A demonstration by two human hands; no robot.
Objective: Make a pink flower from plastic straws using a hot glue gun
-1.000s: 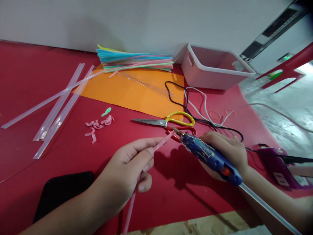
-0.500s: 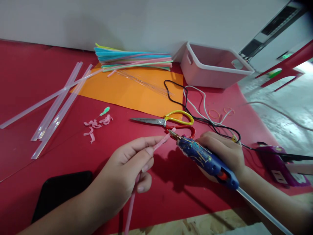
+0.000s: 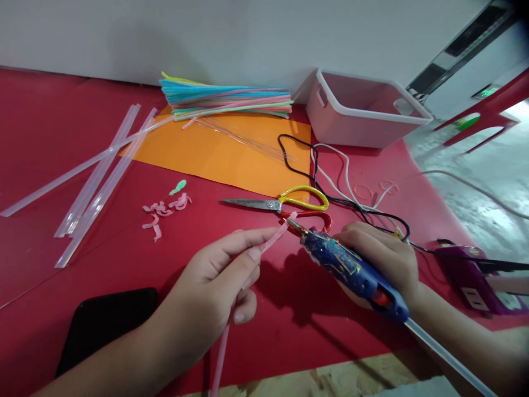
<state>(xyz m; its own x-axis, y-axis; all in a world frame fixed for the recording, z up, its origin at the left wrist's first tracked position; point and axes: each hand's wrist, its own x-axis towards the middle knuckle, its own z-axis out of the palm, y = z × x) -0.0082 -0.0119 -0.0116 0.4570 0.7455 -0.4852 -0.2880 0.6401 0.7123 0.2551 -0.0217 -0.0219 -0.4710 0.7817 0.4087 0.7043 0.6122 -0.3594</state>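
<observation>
Between thumb and fingertips, my left hand (image 3: 219,281) pinches a pink pipe cleaner (image 3: 221,353), whose tip points up and to the right while its tail hangs below the fist. My right hand (image 3: 380,259) is wrapped round a blue hot glue gun (image 3: 347,267), with a clear glue stick (image 3: 446,353) sticking out of its back. The gun's metal nozzle meets the pipe cleaner near its tip; whether glue is coming out I cannot tell. Just beyond lie scissors (image 3: 256,204) with one yellow and one red handle. Small pink curled pieces (image 3: 159,209) and a green piece (image 3: 178,187) lie to the left.
Spare glue sticks (image 3: 105,190) lie at left, a black phone (image 3: 105,320) near my left forearm. Pipe cleaners (image 3: 231,99) rest on an orange sheet (image 3: 231,149). A pink bin (image 3: 351,124), tangled cables (image 3: 345,165) and a purple power strip (image 3: 467,281) are at right.
The nozzle and the pipe cleaner's tip stay together, with hardly any movement of either hand. The view has shifted very slightly.
</observation>
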